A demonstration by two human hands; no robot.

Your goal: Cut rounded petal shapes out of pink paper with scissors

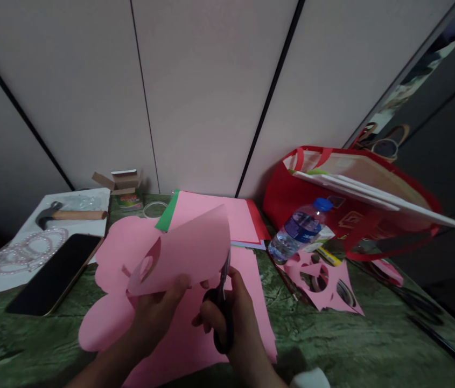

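Now the left hand (pixel 158 310) pinches the lower edge of a curved pink sheet (pixel 189 248), thumb on top, fingers closed under it. Just right of those fingers, the right hand (pixel 233 318) grips black-handled scissors (pixel 222 302), fingers through the loops, blades up against the sheet's edge. Beneath both hands lies flat pink paper (pixel 130 253) with rounded lobes on green marbled table (pixel 352 345). Left of them sit a glossy phone (pixel 55 272) and bead bracelets (pixel 29 250).

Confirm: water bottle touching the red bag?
Cannot tell. In the head view the water bottle overlaps the red bag behind it, but no contact or gap shows plainly.
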